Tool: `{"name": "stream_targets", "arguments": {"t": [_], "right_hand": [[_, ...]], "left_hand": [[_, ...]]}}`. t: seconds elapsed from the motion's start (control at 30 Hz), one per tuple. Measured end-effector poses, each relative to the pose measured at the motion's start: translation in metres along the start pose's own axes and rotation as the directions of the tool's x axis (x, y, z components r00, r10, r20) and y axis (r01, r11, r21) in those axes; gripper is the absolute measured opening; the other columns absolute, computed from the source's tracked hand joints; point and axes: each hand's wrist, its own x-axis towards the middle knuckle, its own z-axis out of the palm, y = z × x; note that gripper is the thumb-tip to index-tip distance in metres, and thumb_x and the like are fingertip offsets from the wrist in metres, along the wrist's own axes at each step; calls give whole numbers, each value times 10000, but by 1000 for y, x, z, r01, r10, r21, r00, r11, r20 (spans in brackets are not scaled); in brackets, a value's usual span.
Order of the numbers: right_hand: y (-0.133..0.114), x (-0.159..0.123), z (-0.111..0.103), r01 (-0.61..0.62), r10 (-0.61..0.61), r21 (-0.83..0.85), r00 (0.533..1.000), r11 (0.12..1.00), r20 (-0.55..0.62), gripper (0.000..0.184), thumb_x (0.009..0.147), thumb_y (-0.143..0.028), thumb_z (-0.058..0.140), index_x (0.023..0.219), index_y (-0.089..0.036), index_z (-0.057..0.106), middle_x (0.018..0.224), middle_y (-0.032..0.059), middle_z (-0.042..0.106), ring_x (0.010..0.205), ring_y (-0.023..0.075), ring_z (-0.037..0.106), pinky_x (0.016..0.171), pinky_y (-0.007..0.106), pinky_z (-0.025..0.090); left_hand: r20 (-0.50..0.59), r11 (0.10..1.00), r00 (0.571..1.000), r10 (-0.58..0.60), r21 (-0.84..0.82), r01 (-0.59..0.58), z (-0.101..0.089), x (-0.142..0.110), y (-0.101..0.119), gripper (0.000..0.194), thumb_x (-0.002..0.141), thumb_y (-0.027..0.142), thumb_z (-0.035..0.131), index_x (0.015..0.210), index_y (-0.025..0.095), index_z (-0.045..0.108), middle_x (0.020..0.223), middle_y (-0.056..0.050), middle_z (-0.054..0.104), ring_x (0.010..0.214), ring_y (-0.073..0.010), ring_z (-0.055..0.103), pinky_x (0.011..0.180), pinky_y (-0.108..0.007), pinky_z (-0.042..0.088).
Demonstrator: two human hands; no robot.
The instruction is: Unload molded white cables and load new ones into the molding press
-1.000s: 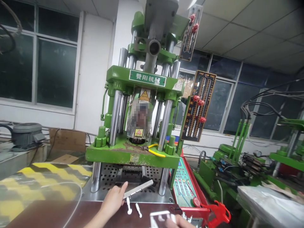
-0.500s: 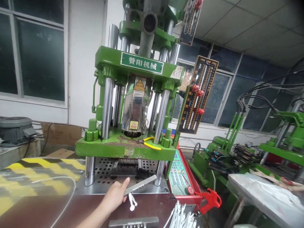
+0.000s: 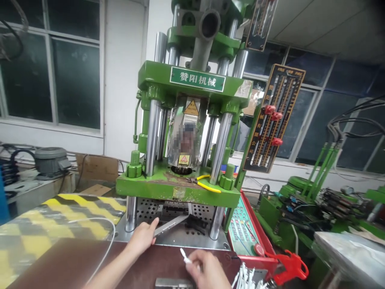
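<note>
My left hand [image 3: 141,237] is closed on one end of a flat grey metal bar [image 3: 172,225]. The bar's far end reaches under the lower plate of the green press machine [image 3: 177,188], over the perforated steel bed [image 3: 180,237]. My right hand [image 3: 206,268] is low in the middle of the view, fingers pinched on a small white plastic piece [image 3: 185,255] above the brown tabletop [image 3: 66,265]. A second grey metal block [image 3: 173,283] lies at the bottom edge, just left of my right hand.
A bundle of white plastic pieces [image 3: 246,277] lies at the bottom right beside a red clamp-like tool [image 3: 288,267]. Yellow-handled pliers [image 3: 206,183] rest on the press plate. A red-framed control panel [image 3: 245,228] slopes right of the press. A yellow-black striped mat [image 3: 51,222] and a white cable [image 3: 105,241] lie left.
My right hand has come into view holding a white piece. My left hand has pushed the metal bar further under the press. The white pieces under the bar are gone. The camera shifted.
</note>
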Motion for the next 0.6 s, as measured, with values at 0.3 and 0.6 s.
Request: {"name": "stream_targets", "arguments": {"t": [0.3,0.6], "right_hand": [[-20,41,25,32,-66,-359,994,933,-82,205,701,-102,511,869,-149,618,910,142,645,810,298,639,711,377,463],[59,-32,-96,-29,-6,-101,943,994,-331,233,754,-437,429,778,-238,547,690,23,628,629,191,602,620,279,473]], "left_hand": [[97,982,987,-129,152,113,15,22,-32,700,855,650,210,362,204,430,287,62,356,336,-116,432,491,-271,398],[386,989,921,-47,145,-11,2,16,-22,302,793,439,575,878,151,545,477,98,444,353,-59,358,376,-194,277]]}}
